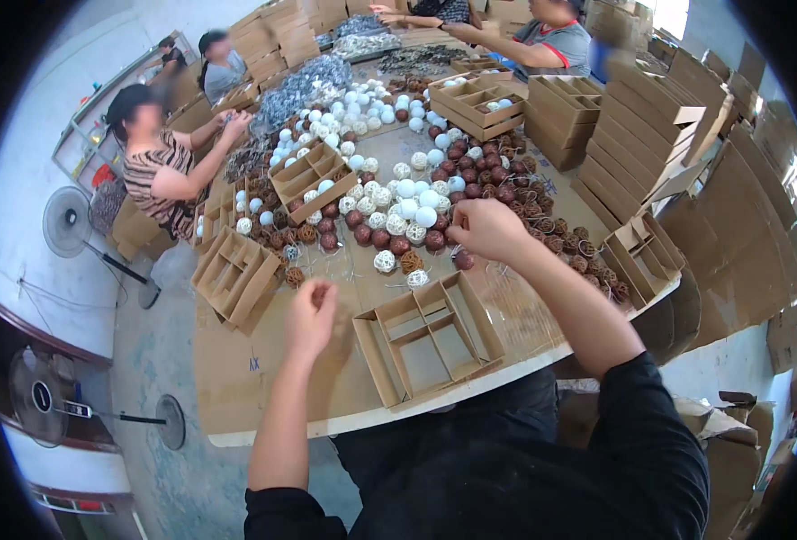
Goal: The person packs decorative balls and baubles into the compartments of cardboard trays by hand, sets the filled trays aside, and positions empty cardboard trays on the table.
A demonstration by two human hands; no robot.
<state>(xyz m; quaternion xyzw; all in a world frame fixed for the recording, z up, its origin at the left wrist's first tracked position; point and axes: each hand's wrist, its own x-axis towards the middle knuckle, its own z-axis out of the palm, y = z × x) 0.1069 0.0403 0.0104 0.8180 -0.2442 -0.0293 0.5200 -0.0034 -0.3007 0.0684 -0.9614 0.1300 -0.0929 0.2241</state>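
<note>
An empty cardboard tray with dividers [427,340] lies on the table right in front of me. My right hand [486,229] reaches past it into a heap of dark red, brown and white balls [416,211], fingers curled down among them; whether it grips one is hidden. My left hand [312,309] hovers over the table left of the tray, fingers curled, with what may be a small brown ball at its top edge. A brown wicker ball [294,275] lies just beyond it.
Another divided tray [234,274] hangs at the table's left edge. Filled and empty trays [477,101] stand further back, stacked cardboard boxes [646,135] on the right. Other people work on the left [155,166] and far side [551,40]. Two fans [67,220] stand on the floor left.
</note>
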